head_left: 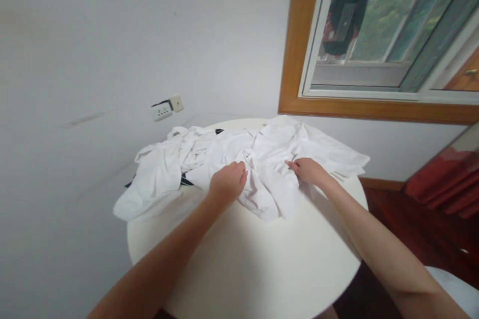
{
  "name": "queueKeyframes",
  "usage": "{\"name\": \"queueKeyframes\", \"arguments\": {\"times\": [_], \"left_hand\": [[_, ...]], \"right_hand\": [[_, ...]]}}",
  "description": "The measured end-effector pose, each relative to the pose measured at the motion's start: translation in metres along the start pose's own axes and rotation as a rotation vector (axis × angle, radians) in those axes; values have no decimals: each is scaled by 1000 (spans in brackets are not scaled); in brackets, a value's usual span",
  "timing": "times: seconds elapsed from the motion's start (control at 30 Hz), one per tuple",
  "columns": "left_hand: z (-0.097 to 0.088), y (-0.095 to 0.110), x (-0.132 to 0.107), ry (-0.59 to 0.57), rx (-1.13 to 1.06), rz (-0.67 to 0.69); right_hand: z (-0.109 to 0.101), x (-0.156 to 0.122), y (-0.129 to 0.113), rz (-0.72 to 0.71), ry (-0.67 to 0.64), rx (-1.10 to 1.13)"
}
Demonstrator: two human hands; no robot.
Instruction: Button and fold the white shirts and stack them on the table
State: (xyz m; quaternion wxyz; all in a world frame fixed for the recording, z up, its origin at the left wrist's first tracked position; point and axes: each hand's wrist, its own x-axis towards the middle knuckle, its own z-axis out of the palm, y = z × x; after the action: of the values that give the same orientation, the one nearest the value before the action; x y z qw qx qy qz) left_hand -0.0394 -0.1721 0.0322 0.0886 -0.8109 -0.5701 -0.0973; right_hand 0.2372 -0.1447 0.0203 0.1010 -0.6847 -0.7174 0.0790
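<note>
- Both bare forearms stretch across the near, uncovered half of the round white table (pixel 254 259).
- The crumpled white garment (pixel 269 159) is heaped on the table's far half and droops off its left edge.
- The left hand (pixel 227 182) is curled knuckles-up, bunching cloth.
- The right hand (pixel 307 169) pinches a fold, apparently to steady the fabric between the hands.
- A wall socket (pixel 161 109) sits beyond the table.

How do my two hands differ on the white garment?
The left hand is curled into a fist, bunching the white garment; the right hand lies flatter, fingertips pinching a fold. The left hand sits near the middle of the table, the right hand toward its right edge. Both touch the garment.
</note>
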Motion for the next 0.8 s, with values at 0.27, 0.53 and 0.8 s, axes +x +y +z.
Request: {"name": "queueKeyframes", "arguments": {"times": [0.27,0.53,0.8], "left_hand": [[6,-23,-8,-282,-61,-67],[27,-4,-10,-131,-380,225],[46,6,-2,-28,-780,341]], "right_hand": [[7,-9,2,-264,-47,79],[18,-17,-16,-337,62,81],[25,-24,-43,-313,58,418]]}}
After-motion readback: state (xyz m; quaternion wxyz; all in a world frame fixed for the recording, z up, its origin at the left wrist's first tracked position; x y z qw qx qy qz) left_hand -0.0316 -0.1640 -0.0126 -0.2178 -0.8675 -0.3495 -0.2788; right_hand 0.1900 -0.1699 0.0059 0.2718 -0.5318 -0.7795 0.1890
